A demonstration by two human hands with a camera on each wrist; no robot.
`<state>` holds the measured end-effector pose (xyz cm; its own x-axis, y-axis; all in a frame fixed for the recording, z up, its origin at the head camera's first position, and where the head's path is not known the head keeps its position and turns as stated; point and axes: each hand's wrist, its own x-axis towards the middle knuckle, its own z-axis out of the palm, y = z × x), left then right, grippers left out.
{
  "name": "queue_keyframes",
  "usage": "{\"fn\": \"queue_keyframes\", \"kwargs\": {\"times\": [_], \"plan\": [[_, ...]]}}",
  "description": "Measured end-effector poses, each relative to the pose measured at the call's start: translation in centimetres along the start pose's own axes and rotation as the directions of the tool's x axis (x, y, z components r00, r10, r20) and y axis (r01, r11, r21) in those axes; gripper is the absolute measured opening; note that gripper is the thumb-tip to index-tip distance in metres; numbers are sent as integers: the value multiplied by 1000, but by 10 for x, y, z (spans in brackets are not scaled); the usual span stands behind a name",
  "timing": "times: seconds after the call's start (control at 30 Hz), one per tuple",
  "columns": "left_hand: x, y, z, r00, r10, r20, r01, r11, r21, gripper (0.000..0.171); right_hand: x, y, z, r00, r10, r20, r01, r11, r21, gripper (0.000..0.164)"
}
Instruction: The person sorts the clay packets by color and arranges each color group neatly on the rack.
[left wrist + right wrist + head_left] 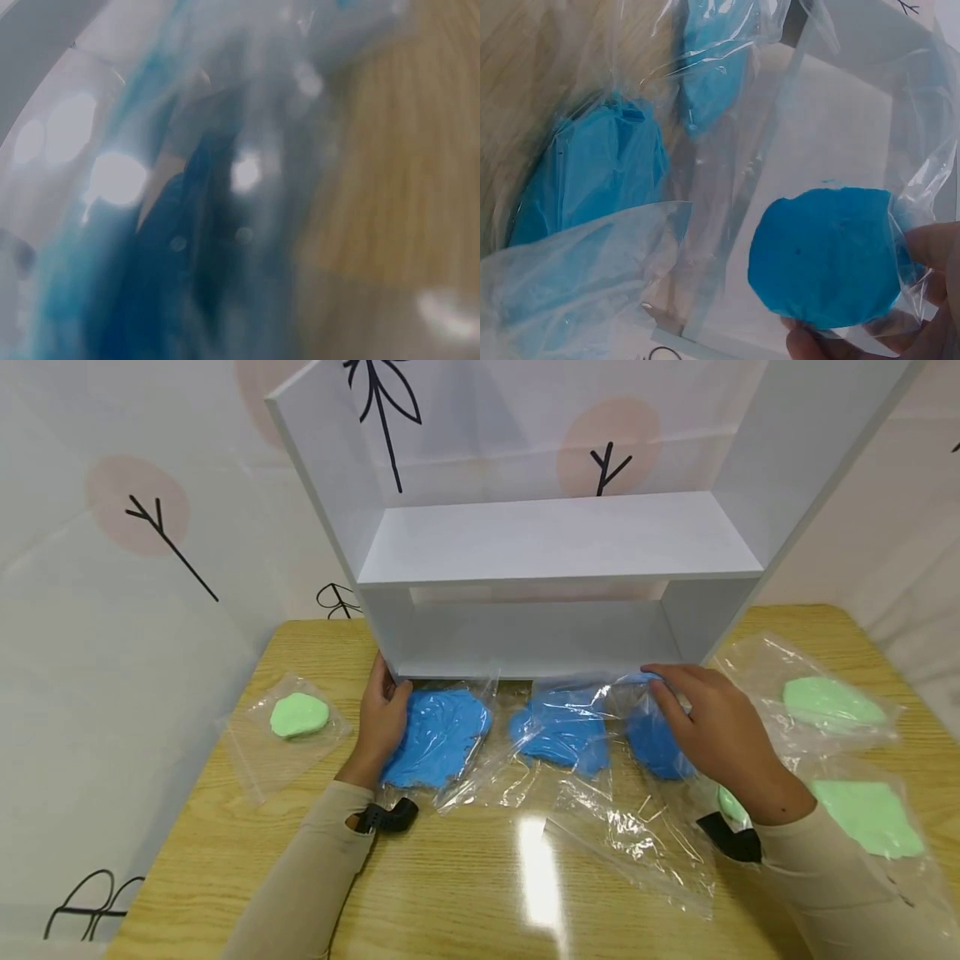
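My left hand (384,714) is at the lower left corner of the white shelf unit, its thumb and fingers on the edge of a clear plastic bag of flattened blue clay (438,739). That bag looms large and blurred in the left wrist view. With thumb and fingers my right hand (720,735) pinches another clear bag, with a rounded, flat piece of blue clay (825,259) inside, raised in front of the shelf. Below it on the table lie two more bags of blue clay, one in the middle (562,735) and one near my right wrist (656,743), partly covered by plastic.
The white shelf unit (558,539) stands at the back of the wooden table (450,877). One bag of light green clay (300,716) lies at the left. Several more green pieces, including a bagged one (832,703), are on the right. A patterned cloth (172,693) hangs behind.
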<state>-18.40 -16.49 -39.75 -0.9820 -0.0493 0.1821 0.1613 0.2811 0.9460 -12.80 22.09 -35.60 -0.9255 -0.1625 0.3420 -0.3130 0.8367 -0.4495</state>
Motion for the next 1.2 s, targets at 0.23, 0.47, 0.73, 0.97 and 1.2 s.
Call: {"fn": "queue_keyframes", "kwargs": {"times": [0.23,0.47,0.73,0.97,1.2], "plan": [[1,1,0,1000,13,-2,-13,1000,-6,67,1,-2,-2,996,-18,-85,23,998,55,33],[1,2,0,1000,20,1,-20,1000,-20,67,1,-5,-2,979,-62,-194,82,992,99,29],[0,3,0,1000,9,-3,-9,1000,-6,66,0,-9,-5,964,-53,-259,85,990,115,28],[0,1,0,1000,16,-1,-16,1000,-13,67,-2,-10,-5,944,-67,-324,115,985,132,26],[1,-2,0,999,36,6,-36,999,-30,67,-2,-11,-4,909,-87,-408,163,975,154,25]]}}
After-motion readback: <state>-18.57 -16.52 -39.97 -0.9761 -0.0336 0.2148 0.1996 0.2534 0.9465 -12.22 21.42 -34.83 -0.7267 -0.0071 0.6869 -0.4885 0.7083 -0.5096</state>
